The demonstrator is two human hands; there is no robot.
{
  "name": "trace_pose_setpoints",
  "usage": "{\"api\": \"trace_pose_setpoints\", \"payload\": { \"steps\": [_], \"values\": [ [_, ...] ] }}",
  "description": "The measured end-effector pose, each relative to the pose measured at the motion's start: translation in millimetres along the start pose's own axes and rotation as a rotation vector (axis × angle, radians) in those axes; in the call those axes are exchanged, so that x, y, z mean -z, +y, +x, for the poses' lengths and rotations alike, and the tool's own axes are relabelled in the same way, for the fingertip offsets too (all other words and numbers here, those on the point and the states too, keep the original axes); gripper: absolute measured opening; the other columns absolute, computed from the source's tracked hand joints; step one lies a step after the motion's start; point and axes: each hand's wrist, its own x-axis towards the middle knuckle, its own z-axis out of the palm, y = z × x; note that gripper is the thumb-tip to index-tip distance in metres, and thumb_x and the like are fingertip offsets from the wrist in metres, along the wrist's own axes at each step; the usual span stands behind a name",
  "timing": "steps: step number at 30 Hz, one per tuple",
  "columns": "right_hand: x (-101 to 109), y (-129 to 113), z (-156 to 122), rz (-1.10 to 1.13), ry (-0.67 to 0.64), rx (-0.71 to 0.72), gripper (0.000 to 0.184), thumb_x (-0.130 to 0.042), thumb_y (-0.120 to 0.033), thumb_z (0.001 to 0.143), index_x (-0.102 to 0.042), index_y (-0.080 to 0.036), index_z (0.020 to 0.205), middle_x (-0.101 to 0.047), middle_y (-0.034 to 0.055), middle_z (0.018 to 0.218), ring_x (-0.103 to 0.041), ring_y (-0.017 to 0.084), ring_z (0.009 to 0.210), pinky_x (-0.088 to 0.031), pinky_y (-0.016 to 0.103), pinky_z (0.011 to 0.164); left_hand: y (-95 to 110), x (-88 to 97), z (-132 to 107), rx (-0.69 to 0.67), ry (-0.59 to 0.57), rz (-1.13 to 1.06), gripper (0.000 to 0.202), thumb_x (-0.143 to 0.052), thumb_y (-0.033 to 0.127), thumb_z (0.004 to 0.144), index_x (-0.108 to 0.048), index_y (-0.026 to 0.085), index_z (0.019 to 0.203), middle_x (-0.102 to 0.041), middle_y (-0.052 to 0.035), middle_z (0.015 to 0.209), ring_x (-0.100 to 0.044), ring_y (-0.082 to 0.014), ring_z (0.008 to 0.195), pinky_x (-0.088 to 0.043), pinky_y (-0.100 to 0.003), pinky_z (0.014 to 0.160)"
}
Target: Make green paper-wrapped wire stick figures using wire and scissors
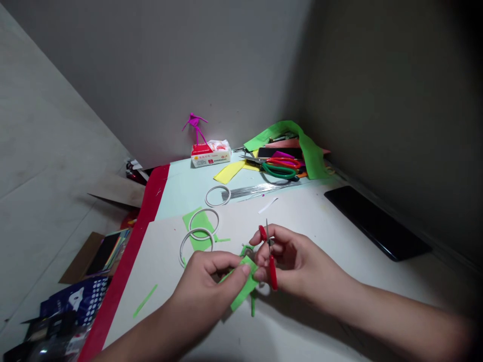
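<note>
Worktop [339, 231]: white, grey walls behind.
Left hand [206, 281]: pinching green paper [245, 289].
Right hand [298, 261]: gripping red scissors [269, 256], blades at paper.
Far: wire rings [204, 221].

Red-handled scissors [268, 256], bright green paper piece [244, 287], white table [302, 211].

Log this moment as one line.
left hand pinches green paper | right hand holds red scissors | wire rings lie beyond

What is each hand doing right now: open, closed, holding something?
Left hand: closed on the green paper piece.
Right hand: closed on the small red scissors.
</note>
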Motion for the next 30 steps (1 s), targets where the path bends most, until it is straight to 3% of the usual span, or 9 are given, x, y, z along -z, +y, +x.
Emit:
{"api": "trace_pose_setpoints", "payload": {
  "steps": [4,7,11,16,30],
  "values": [
    [1.5,0.1,0.2,-0.062,-0.029,0.021,0.036,-0.077,-0.023,0.07,-0.052,-0.019,0.095,-0.054,-0.0059,0.069,-0.046,0.008,0.06,-0.039,0.022,0.059,1.5,0.9,-1.2,0.074,0.036,-0.021,0.027,-0.058,0.035,0.086,-0.074,0.017,0.073,-0.065,-0.0004,0.067,-0.051,-0.0101,0.061,-0.038,-0.018,0.055],
    [2.9,-2.8,-2.1,-0.18,-0.138,-0.043,0.024,-0.072,-0.027,0.074,-0.051,-0.018,0.081,-0.049,-0.0057,0.066,-0.042,0.008,0.06,-0.036,0.022,0.058,7.4,4.9,-3.1,0.102,0.108,-0.006,0.03,-0.059,0.036,0.084,-0.067,0.015,0.064,-0.056,0.0016,0.058,-0.044,-0.0093,0.054,-0.033,-0.019,0.048],
    [1.6,-10.2,-7.0,-0.367,-0.282,-0.21,0.022,-0.065,-0.029,0.077,-0.047,-0.017,0.071,-0.042,-0.006,0.062,-0.035,0.008,0.058,-0.031,0.022,0.054,13.0,13.3,-4.8,0.048,0.194,0.059,0.028,-0.061,0.033,0.081,-0.062,0.015,0.059,-0.052,0.0022,0.057,-0.044,-0.0103,0.056,-0.036,-0.019,0.051],
    [-0.9,-17.0,-9.1,-0.408,-0.36,-0.267,0.021,-0.06,-0.029,0.079,-0.046,-0.017,0.069,-0.04,-0.0061,0.061,-0.033,0.008,0.058,-0.029,0.021,0.053,10.0,20.2,-7.2,-0.021,0.245,0.104,0.027,-0.059,0.033,0.081,-0.06,0.016,0.06,-0.053,0.0021,0.058,-0.046,-0.011,0.057,-0.037,-0.02,0.054],
    [-1.7,-14.8,-10.3,-0.473,-0.419,-0.273,0.023,-0.062,-0.032,0.079,-0.049,-0.016,0.069,-0.042,-0.0055,0.062,-0.035,0.008,0.059,-0.031,0.021,0.054,8.7,17.4,-9.1,-0.016,0.261,0.08,0.028,-0.058,0.032,0.082,-0.056,0.017,0.058,-0.051,0.003,0.054,-0.044,-0.0098,0.052,-0.036,-0.019,0.048]
  ]
}}
